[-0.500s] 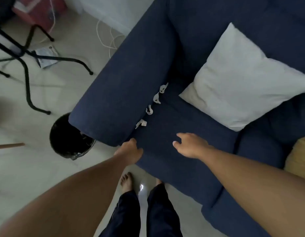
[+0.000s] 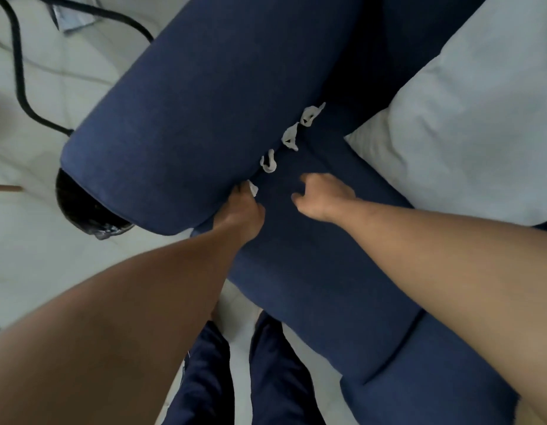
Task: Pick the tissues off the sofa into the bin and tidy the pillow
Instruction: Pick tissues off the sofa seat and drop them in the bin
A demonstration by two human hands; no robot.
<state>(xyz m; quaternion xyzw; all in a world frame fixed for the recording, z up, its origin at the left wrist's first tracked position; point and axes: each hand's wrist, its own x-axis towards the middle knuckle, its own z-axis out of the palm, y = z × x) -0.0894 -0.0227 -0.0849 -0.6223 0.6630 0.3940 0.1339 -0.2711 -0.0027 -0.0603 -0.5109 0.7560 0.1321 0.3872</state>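
Note:
Several white tissue scraps lie in the gap between the navy sofa's armrest (image 2: 204,96) and its seat (image 2: 312,256). My left hand (image 2: 240,210) pinches the nearest tissue (image 2: 253,189) at the armrest's foot. Beyond it lie a curled tissue (image 2: 268,163), another (image 2: 290,138) and the farthest one (image 2: 310,115). My right hand (image 2: 322,196) hovers over the seat beside them, fingers apart and holding nothing. A white pillow (image 2: 468,127) leans at the right of the seat. The black bin (image 2: 82,210) stands on the floor, half hidden behind the armrest's front end.
Black metal furniture legs (image 2: 20,72) cross the pale tiled floor at the upper left, near some papers (image 2: 69,19). A wooden stick end (image 2: 5,188) pokes in at the left edge. My legs in dark trousers (image 2: 235,378) stand against the sofa front.
I have leaned in closer to the sofa. My left hand has moved forward from the armrest's front end and closed on the nearest tissue. My right hand has advanced toward the tissues.

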